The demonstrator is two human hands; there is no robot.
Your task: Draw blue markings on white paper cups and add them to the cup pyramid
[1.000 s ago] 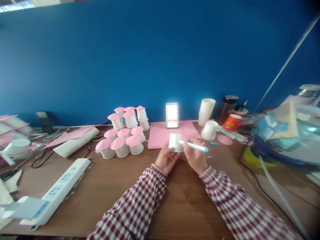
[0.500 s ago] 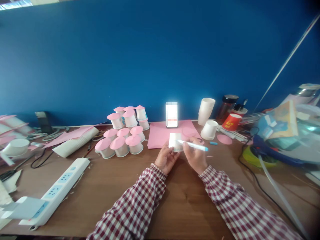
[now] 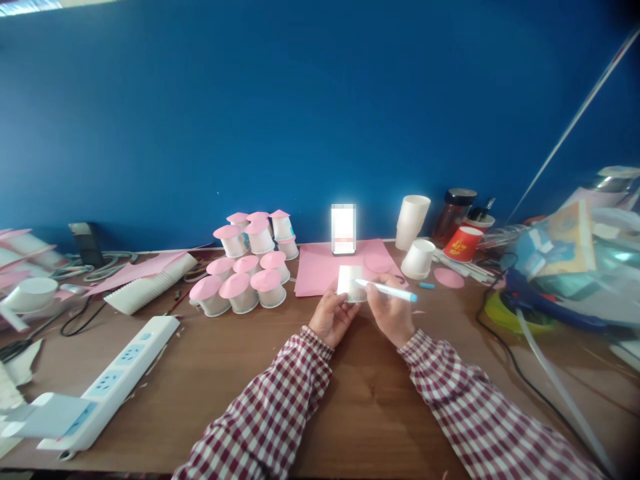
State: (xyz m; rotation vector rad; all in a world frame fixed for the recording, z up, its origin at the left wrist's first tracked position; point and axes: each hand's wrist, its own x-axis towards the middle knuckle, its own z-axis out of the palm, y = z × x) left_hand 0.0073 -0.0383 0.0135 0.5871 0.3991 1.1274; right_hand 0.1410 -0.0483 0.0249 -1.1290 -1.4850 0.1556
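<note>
My left hand (image 3: 332, 315) is closed around the lower part of an upside-down white paper cup (image 3: 349, 281), holding it just above the table's middle. In my right hand (image 3: 391, 310) is a white marker with a light blue end (image 3: 393, 291), gripped like a pen. Its tip is at the cup's right side; whether it touches I cannot tell. A small blue marker cap (image 3: 427, 285) lies on the table to the right of that hand. Behind the cup are pink paper sheets (image 3: 315, 270), with a bright phone (image 3: 343, 230) standing on them.
Several white cups with pink cone roofs (image 3: 237, 285) stand at left. A white cup stack (image 3: 413, 223), an upturned white cup (image 3: 419, 259) and a red cup (image 3: 464, 244) are at right. A power strip (image 3: 125, 373) lies front left; a blue glue gun (image 3: 550, 313) lies right.
Almost nothing differs. Both hands keep their hold on the cup and the marker, with barely any shift in position.
</note>
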